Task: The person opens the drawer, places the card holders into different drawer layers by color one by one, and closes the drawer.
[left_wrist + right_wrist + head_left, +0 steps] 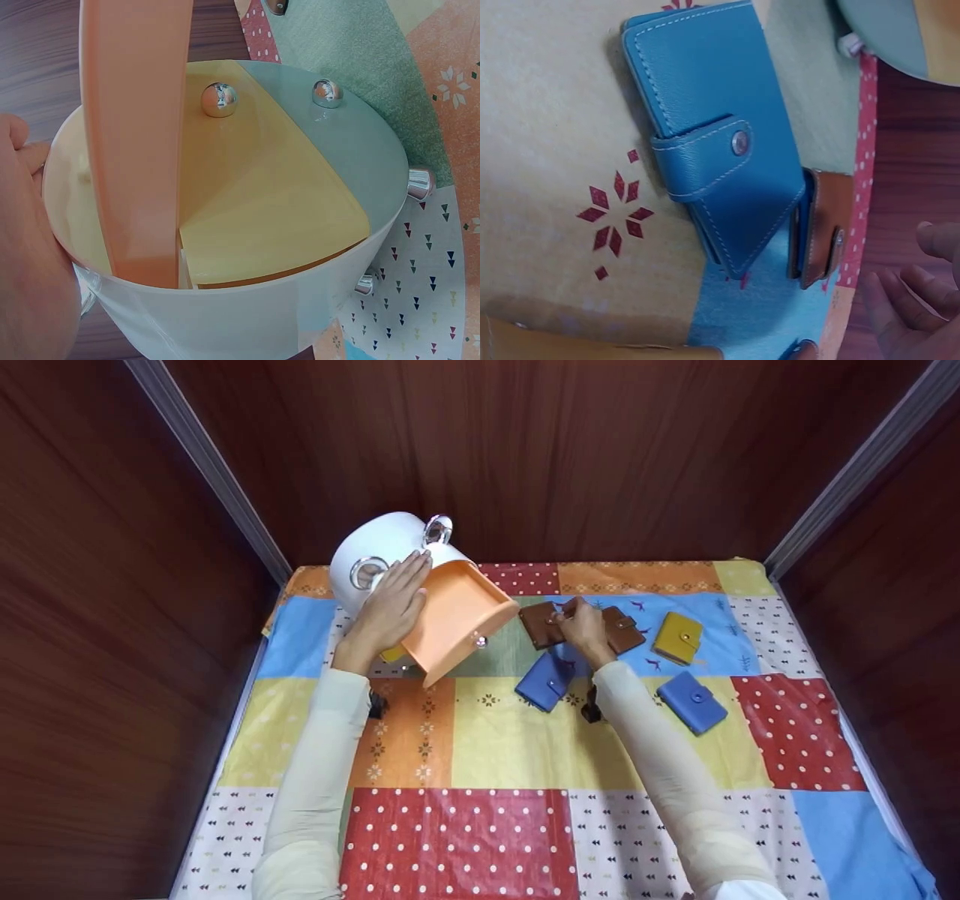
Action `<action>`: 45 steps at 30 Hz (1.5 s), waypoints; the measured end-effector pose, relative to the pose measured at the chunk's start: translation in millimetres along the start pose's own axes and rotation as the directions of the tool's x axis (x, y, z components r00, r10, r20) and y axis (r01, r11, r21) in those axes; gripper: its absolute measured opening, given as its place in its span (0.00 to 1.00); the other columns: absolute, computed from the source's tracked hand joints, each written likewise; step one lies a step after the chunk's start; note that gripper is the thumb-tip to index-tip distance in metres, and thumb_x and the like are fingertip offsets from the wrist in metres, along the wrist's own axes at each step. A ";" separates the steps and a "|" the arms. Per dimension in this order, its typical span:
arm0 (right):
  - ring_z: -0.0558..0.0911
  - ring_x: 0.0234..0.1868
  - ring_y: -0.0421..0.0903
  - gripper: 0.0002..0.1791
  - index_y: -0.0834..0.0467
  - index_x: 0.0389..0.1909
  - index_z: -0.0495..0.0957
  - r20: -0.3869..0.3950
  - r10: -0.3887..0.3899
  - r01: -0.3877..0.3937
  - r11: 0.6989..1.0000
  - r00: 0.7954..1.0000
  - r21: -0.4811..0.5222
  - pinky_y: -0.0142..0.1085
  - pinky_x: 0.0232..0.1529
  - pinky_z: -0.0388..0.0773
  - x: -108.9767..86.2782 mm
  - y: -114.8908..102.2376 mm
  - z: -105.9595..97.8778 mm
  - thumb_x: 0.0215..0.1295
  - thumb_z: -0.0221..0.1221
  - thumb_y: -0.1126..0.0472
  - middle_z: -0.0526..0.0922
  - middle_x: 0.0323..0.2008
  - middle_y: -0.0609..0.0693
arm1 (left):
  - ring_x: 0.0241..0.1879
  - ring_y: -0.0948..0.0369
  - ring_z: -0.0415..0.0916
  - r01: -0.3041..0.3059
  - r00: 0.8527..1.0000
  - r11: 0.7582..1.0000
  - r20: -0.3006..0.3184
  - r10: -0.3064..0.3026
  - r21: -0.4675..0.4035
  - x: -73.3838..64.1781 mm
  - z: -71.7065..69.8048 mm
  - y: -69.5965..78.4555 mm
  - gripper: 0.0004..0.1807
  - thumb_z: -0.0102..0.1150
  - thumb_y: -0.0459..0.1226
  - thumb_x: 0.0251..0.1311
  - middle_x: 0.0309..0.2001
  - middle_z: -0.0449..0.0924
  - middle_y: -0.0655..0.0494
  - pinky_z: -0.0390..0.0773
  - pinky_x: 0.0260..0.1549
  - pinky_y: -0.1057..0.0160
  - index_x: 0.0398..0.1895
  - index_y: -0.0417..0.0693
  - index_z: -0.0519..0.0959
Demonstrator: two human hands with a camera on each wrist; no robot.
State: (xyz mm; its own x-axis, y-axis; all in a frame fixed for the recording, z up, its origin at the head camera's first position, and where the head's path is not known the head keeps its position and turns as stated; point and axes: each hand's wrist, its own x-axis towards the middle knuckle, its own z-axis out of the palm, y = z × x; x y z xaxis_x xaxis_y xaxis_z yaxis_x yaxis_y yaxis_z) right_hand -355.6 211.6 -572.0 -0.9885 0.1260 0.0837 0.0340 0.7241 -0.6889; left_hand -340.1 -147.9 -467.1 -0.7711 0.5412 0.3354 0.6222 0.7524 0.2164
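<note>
"Left hand?"
"Flat, fingers straight, on the white drawer organizer, upper left of centre."
"Right hand?"
"Fingers loosely bent, holding nothing, between brown snap wallets, right of centre."

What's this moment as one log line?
left grip: on white container | orange drawer: out | right grip: empty, by brown wallets

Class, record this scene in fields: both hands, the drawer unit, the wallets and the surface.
Left hand: rests against the glossy white rounded drawer unit
Open drawer: orange wedge-shaped drawer, pulled out
Right hand: seen between one brown leather-look wallet and another brown wallet, apparently holding nothing; contact unclear
Other wallets: blue snap-strap wallet, second blue wallet further right, yellow snap-strap wallet
Surface: multicoloured patchwork-print cloth
</note>
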 end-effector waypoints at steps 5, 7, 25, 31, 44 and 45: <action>0.76 0.37 0.50 0.18 0.64 0.46 0.72 0.006 0.028 -0.028 1.000 1.000 0.000 0.44 0.34 0.74 -1.0 4.8 4.0 0.62 0.56 0.55 0.77 0.39 0.56 | 0.70 0.60 0.34 0.007 1.000 1.000 0.007 -0.007 0.009 0.9 -0.2 0.7 0.27 0.24 0.45 0.71 0.72 0.40 0.57 0.35 0.67 0.60 0.72 0.50 0.45; 0.75 0.38 0.51 0.19 0.64 0.47 0.72 0.005 0.037 -0.037 0.999 0.999 -0.010 0.45 0.37 0.74 -1.6 6.7 5.7 0.62 0.57 0.54 0.76 0.40 0.58 | 0.70 0.60 0.34 0.007 1.000 1.000 0.008 -0.007 0.006 1.0 0.2 0.4 0.27 0.26 0.44 0.71 0.72 0.40 0.58 0.35 0.67 0.60 0.72 0.50 0.45; 0.75 0.44 0.56 0.23 0.65 0.50 0.70 -0.012 0.054 -0.055 0.989 0.998 -0.137 0.48 0.45 0.74 -10.5 20.6 26.2 0.60 0.58 0.54 0.74 0.44 0.62 | 0.70 0.59 0.36 -0.005 1.000 1.000 -0.024 0.005 -0.004 -1.6 3.7 0.6 0.28 0.22 0.47 0.71 0.72 0.42 0.57 0.37 0.67 0.58 0.71 0.49 0.47; 0.76 0.43 0.56 0.21 0.66 0.49 0.71 -0.025 0.065 -0.068 0.986 0.998 -0.152 0.47 0.42 0.75 -10.6 23.1 28.8 0.61 0.58 0.55 0.75 0.43 0.62 | 0.70 0.59 0.36 -0.002 1.000 1.000 -0.018 0.002 0.005 -0.7 3.5 0.7 0.27 0.27 0.44 0.71 0.72 0.42 0.57 0.37 0.67 0.59 0.71 0.49 0.46; 0.77 0.43 0.56 0.16 0.64 0.45 0.74 -0.030 0.096 -0.100 0.975 0.995 -0.196 0.48 0.44 0.75 -12.7 30.8 28.9 0.61 0.57 0.57 0.78 0.42 0.60 | 0.70 0.60 0.35 0.012 1.000 1.000 -0.007 -0.012 0.013 -1.2 2.6 0.0 0.28 0.24 0.46 0.71 0.72 0.41 0.59 0.37 0.67 0.59 0.72 0.51 0.45; 0.77 0.43 0.56 0.15 0.63 0.45 0.74 -0.029 0.100 -0.104 0.974 0.995 -0.202 0.48 0.44 0.75 -12.4 30.9 29.0 0.61 0.57 0.58 0.78 0.41 0.60 | 0.70 0.60 0.35 0.010 1.000 1.000 -0.009 -0.010 0.012 -1.0 2.6 -0.3 0.27 0.25 0.45 0.71 0.72 0.41 0.59 0.37 0.67 0.59 0.72 0.50 0.46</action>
State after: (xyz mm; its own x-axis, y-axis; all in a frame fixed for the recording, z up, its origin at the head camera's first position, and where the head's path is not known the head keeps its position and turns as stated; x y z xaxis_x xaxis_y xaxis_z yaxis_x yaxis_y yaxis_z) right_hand -346.6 212.7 -615.2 -0.9754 0.2177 0.0352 0.1657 0.8289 -0.5343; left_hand -339.8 -147.7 -469.9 -0.7758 0.5304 0.3417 0.6129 0.7621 0.2086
